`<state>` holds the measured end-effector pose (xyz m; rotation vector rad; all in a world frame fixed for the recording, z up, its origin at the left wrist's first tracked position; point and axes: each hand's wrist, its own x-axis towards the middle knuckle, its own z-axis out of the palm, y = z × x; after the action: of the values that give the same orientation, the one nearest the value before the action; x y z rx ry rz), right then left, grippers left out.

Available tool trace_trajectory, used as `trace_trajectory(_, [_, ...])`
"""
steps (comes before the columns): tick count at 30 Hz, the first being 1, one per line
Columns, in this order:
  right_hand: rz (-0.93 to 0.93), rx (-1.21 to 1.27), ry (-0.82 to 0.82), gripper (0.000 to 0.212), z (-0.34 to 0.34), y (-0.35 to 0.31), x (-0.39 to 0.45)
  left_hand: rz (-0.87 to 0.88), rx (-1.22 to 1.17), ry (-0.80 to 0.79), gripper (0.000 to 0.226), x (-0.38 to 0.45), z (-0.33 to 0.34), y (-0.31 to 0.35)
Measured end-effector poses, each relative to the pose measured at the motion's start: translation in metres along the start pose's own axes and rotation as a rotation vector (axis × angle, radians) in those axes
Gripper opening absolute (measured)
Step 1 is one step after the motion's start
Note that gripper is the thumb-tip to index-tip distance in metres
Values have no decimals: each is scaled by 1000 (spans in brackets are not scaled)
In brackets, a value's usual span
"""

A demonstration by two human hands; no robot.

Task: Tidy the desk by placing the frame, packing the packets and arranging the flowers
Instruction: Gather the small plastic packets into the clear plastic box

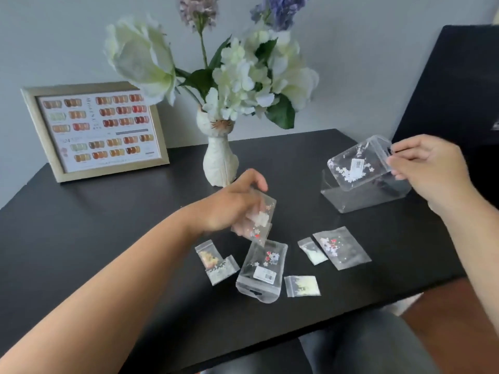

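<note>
Nearest: small clear packets (263,268) are lying scattered on black desk (108,238) | left hand (232,209) is closed on one clear packet (260,220) | right hand (426,166) is pinching clear zip pouch (359,166) over clear plastic box (359,195) | advice: pouch should be lowered in flat.

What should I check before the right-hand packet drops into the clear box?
1. Right hand grips the large packet: ok.
2. Packet above the clear box: ok.
3. Box opening unobstructed: cannot tell, packet covers it.
4. Left hand grips a small packet: ok, blurred.
5. Loose packets left on the desk: not ok, several remain.
6. Frame upright: ok.
</note>
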<state>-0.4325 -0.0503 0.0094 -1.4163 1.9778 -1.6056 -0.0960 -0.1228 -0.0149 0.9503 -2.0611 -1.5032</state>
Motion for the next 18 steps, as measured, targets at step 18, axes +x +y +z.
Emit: trace_trajectory(18, [159,-373,-65,23,-16,74,70,343,546,95,37,188,93,61])
